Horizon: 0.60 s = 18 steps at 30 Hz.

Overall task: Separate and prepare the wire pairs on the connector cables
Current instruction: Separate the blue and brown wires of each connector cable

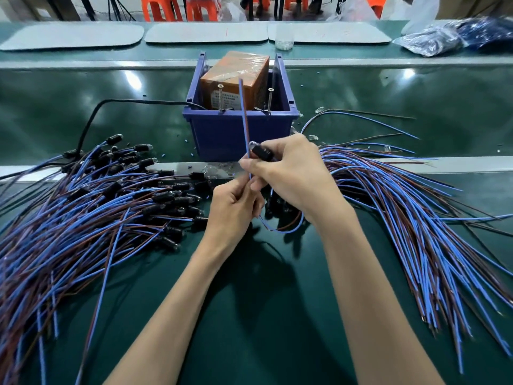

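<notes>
My right hand [291, 176] grips a black connector [262, 152] with a clear tip, lifted above the green table. Its blue and brown wire pair [244, 115] stands up in front of the blue bin and loops down under my wrist. My left hand [233, 209] pinches that pair just below the connector. A large pile of connector cables [111, 201] with black ends lies to the left. Another pile of blue and brown cables [402, 207] fans out to the right.
A blue bin [238, 129] holding an orange box [236, 79] and two upright screws stands straight ahead. A black cord [91, 120] runs from the bin to the left. Grey mats [69, 36] and plastic bags [444, 37] lie along the far side.
</notes>
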Each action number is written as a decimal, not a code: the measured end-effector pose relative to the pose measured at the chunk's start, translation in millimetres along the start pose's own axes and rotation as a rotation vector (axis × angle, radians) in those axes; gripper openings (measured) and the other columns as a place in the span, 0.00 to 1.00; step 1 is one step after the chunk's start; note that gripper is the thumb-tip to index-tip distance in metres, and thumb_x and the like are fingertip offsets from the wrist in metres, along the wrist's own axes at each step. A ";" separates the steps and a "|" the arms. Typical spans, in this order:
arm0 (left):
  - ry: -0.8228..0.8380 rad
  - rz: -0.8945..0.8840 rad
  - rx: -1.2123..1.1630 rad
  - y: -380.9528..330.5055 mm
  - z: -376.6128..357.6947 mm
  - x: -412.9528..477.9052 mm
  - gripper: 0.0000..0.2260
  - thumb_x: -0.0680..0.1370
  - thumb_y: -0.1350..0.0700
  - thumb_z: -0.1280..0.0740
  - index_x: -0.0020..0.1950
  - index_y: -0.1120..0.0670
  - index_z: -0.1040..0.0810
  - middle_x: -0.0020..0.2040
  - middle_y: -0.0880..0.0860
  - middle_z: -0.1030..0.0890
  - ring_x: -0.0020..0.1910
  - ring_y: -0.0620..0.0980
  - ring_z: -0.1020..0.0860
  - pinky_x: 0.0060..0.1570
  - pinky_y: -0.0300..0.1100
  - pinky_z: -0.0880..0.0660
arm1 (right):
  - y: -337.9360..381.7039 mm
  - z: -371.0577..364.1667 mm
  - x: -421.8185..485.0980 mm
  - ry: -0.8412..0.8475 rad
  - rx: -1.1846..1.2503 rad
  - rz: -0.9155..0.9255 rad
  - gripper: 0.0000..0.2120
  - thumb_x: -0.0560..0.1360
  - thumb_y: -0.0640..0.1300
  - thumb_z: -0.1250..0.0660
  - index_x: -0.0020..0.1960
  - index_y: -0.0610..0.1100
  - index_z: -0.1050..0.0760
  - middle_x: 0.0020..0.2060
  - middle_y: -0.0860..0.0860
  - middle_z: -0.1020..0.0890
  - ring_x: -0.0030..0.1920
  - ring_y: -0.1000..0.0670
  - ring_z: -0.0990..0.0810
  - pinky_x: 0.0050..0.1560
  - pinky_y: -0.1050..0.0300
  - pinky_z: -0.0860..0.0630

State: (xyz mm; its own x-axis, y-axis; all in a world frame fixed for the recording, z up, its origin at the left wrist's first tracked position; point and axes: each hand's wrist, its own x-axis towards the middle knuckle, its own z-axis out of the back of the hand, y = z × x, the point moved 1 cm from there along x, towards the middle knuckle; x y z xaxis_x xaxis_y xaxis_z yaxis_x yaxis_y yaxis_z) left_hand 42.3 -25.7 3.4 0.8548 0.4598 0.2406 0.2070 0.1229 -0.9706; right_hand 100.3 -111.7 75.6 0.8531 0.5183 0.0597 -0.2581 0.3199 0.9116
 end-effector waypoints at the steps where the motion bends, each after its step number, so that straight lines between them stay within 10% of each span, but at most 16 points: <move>1: -0.001 0.006 -0.021 0.2 -0.1 -0.3 0.19 0.82 0.61 0.42 0.30 0.52 0.32 0.20 0.46 0.31 0.20 0.39 0.37 0.23 0.28 0.40 | -1.0 -0.2 0.1 -0.004 -0.016 -0.002 0.06 0.72 0.42 0.29 0.37 0.43 0.19 0.21 0.53 0.21 0.24 0.61 0.24 0.30 0.71 0.29; 12: -0.023 -0.023 -0.077 -0.8 3.4 1.2 0.09 0.81 0.62 0.39 0.52 0.54 0.19 0.32 0.46 0.21 0.26 0.42 0.30 0.33 0.32 0.30 | -1.8 8.7 4.2 -0.264 -0.003 0.013 0.13 0.69 0.44 0.24 0.32 0.38 0.22 0.26 0.43 0.19 0.32 0.43 0.17 0.37 0.49 0.19; 18: -0.114 -0.015 -0.089 1.1 5.5 3.6 0.10 0.82 0.60 0.41 0.48 0.52 0.22 0.35 0.49 0.17 0.26 0.42 0.27 0.32 0.32 0.28 | 0.8 8.8 2.3 -0.234 0.046 0.007 0.10 0.74 0.41 0.29 0.35 0.40 0.23 0.31 0.49 0.16 0.25 0.55 0.18 0.29 0.64 0.23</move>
State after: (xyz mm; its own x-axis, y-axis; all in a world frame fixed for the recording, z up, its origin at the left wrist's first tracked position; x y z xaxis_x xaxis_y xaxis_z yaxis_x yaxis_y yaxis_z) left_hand 43.1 -19.1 3.4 0.7927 0.5561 0.2497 0.2649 0.0546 -0.9627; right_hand 106.0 -117.3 80.0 0.9344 0.3212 0.1541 -0.2485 0.2775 0.9281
